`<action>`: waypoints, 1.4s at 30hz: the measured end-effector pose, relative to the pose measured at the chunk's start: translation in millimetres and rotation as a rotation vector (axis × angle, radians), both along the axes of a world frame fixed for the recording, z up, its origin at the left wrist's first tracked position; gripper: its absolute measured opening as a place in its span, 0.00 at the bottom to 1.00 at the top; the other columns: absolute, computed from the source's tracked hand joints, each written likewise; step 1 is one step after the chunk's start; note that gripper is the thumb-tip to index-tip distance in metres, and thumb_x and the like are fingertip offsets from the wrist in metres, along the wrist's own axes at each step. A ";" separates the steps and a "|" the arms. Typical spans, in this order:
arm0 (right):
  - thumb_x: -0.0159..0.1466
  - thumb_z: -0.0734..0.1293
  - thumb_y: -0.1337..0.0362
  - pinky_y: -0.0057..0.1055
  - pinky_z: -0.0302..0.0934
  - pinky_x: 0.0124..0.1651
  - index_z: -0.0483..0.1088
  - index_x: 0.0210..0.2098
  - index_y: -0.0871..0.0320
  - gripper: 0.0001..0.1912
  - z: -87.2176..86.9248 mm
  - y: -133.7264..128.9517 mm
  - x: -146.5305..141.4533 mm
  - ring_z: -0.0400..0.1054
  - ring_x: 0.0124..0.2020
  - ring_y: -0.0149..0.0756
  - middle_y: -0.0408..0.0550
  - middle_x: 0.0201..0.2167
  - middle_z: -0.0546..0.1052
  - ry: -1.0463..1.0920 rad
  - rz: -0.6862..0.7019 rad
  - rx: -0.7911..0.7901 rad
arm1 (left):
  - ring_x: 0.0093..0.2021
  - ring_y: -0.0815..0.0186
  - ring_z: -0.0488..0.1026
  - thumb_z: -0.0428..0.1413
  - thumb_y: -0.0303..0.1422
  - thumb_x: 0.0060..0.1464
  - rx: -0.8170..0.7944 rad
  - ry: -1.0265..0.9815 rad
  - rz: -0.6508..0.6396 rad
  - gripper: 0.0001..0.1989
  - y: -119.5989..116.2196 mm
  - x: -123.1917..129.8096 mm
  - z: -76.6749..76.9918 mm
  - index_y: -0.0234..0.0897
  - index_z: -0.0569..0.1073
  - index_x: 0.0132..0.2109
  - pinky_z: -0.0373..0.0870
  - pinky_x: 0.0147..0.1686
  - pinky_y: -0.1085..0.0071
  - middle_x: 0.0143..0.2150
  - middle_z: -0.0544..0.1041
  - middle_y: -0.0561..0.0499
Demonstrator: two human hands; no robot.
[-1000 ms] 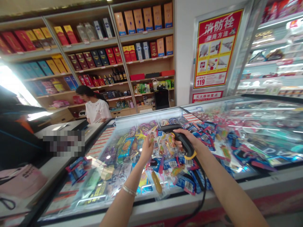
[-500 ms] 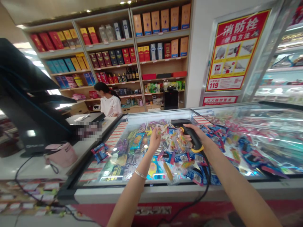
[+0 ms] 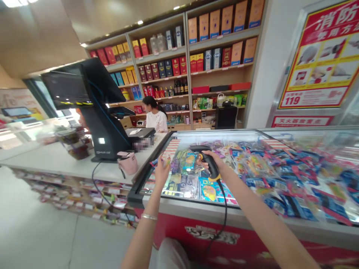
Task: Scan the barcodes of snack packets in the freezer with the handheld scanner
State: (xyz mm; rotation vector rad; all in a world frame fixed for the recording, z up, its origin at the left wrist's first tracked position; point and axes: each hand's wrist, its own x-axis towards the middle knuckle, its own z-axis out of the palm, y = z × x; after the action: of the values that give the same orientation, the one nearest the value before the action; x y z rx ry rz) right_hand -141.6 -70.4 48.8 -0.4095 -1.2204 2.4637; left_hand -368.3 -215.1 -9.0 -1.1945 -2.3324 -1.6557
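In my right hand (image 3: 213,164) is a black and yellow barcode scanner (image 3: 212,168), its cable hanging down over the freezer front. Its head points left, toward my other hand. My left hand (image 3: 162,172) is raised above the freezer's left side, fingers curled around a small clear packet with yellowish contents, mostly hidden. A blue snack packet (image 3: 154,163) shows right beside those fingers, at the freezer's left edge. Below both hands lie more bagged snacks, among them a bright blue bag (image 3: 190,161) under the glass. Several blue-and-clear packets (image 3: 280,183) spread across the right side.
The glass-topped freezer (image 3: 179,209) has a dark rim and a red front. To its left stands a white counter (image 3: 53,158) with a checkout terminal (image 3: 103,127) and a pink pouch (image 3: 127,162). A person in white (image 3: 157,120) is behind, before shelves of boxed bottles.
My view has swung left. My left hand has moved left, away from the packet pile to beside the blue packet at the freezer edge. The scanner has followed leftward in my right hand.
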 end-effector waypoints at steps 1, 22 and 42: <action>0.62 0.61 0.61 0.21 0.57 0.15 0.68 0.27 0.62 0.12 -7.6 -6.0 -14.2 0.57 0.13 0.24 0.49 0.20 0.73 -0.003 0.015 -0.011 | 0.44 0.58 0.77 0.56 0.31 0.52 -0.022 0.021 0.066 0.33 -10.3 -6.9 -1.9 0.38 0.57 0.64 0.71 0.44 0.65 0.46 0.79 0.42; 0.58 0.64 0.61 0.22 0.59 0.20 0.69 0.33 0.61 0.09 -78.8 -59.5 -95.6 0.61 0.16 0.26 0.49 0.26 0.76 -0.079 0.096 -0.107 | 0.61 0.52 0.64 0.43 0.31 0.61 -0.349 0.488 0.434 0.22 -15.0 -39.7 -69.7 0.30 0.70 0.57 0.59 0.60 0.53 0.60 0.68 0.37; 0.61 0.66 0.67 0.23 0.68 0.25 0.67 0.26 0.60 0.08 -77.1 -61.9 -91.9 0.66 0.17 0.27 0.43 0.17 0.71 -0.086 -0.064 -0.112 | 0.59 0.52 0.67 0.42 0.28 0.59 -0.283 0.501 0.410 0.22 -20.4 -37.1 -59.5 0.24 0.70 0.55 0.63 0.57 0.56 0.56 0.72 0.32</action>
State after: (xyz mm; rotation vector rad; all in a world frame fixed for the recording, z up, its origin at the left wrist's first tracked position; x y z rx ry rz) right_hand -233.5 -132.4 -28.3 -0.5817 -1.0876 2.4898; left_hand -405.4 -235.5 -68.6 -0.9338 -2.3109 -0.8084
